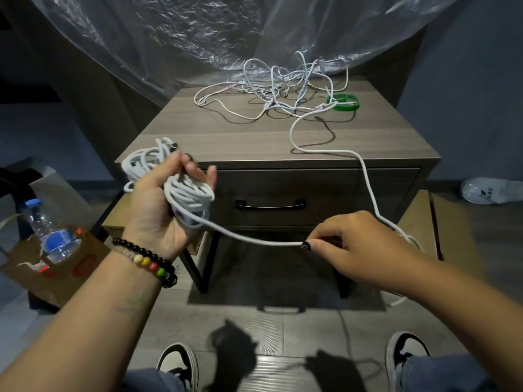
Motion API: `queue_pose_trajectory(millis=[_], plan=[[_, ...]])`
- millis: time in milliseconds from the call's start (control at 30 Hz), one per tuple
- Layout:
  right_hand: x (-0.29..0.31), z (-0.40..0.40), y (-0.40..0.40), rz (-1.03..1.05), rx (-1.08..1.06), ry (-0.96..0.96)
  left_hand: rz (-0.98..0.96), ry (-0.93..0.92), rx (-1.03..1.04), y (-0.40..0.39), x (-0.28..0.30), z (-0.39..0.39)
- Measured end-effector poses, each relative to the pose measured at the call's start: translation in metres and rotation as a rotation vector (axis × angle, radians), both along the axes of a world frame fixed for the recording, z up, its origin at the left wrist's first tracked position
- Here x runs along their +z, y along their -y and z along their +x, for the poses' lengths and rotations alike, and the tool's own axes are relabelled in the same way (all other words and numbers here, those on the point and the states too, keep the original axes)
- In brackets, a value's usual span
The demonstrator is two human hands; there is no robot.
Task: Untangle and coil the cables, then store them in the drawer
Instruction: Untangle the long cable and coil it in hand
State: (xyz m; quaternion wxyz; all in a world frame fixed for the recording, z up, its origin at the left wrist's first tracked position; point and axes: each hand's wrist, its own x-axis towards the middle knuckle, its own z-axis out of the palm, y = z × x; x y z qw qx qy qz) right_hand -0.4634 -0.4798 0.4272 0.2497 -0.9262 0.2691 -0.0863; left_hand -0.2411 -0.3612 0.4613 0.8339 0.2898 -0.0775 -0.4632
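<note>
My left hand (158, 210) grips a bundle of coiled white cable (186, 196) in front of the nightstand's left corner. From that coil a free strand of the white cable (254, 240) runs right to my right hand (356, 244), which pinches it between thumb and fingers. The strand continues up over the tabletop edge to a tangled pile of thin white cables (283, 86) at the back of the nightstand top (226, 131). The drawer (325, 193) with its black handle (270, 205) is closed.
A green ring (346, 101) lies by the tangle at the back right. Clear plastic sheeting (212, 32) hangs behind the nightstand. A water bottle (48, 233) sits in a brown paper bag at the left. A white shoe (486, 190) lies on the floor at the right.
</note>
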Motion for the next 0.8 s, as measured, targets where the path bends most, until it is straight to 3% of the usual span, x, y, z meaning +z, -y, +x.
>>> queue_pose_trajectory(millis=[267,433,600,800], plan=[[0.002,0.006,0.002,-0.065,-0.128,0.198,0.054,0.228,-0.581,0.001,-0.013,-0.027],[0.008,0.004,0.003,-0.014,-0.164,0.322,0.201,0.352,-0.724,0.001,-0.020,-0.040],[0.013,0.002,0.005,0.049,-0.152,0.356,0.206,0.440,-0.876,-0.001,-0.030,-0.047],[0.017,0.000,0.010,0.096,-0.177,0.354,0.243,0.507,-0.905,-0.001,-0.025,-0.049]])
